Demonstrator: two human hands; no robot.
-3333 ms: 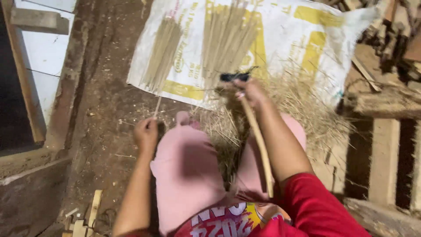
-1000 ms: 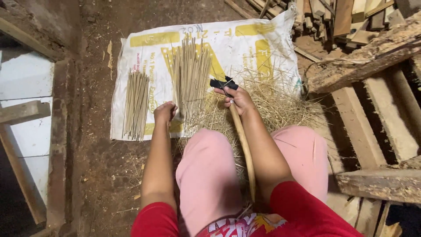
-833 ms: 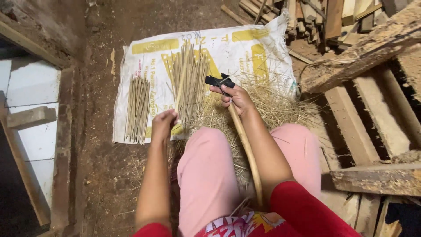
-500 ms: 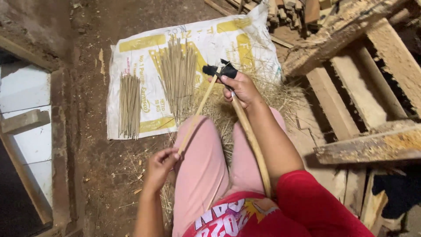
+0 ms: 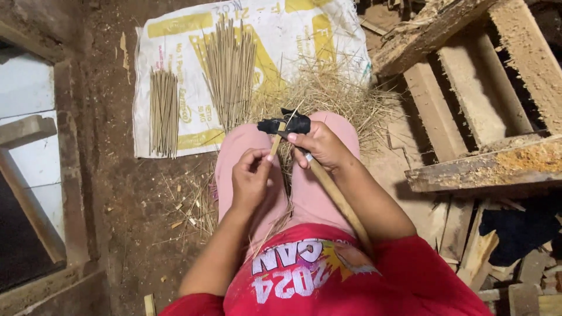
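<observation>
Seated over pink-clad knees, splitting thin bamboo. Left hand (image 5: 250,182) pinched shut on a short stick (image 5: 275,140), fingers curled round its lower end, upper tip set against the black-wrapped blade (image 5: 288,124). Right hand (image 5: 321,145) closed round the long-handled knife (image 5: 336,196) just below that wrapping, handle running back along the forearm. Stick held upright above the lap, between both hands. Looks light, stiff and splintery — likely to snap or slip if gripped near the tip, so best held low, close to the cut. Beyond the knees, straw-like shavings (image 5: 328,93) and two sorted bundles of sticks (image 5: 229,70) on a white sack (image 5: 175,26) — bare dirt around.
</observation>
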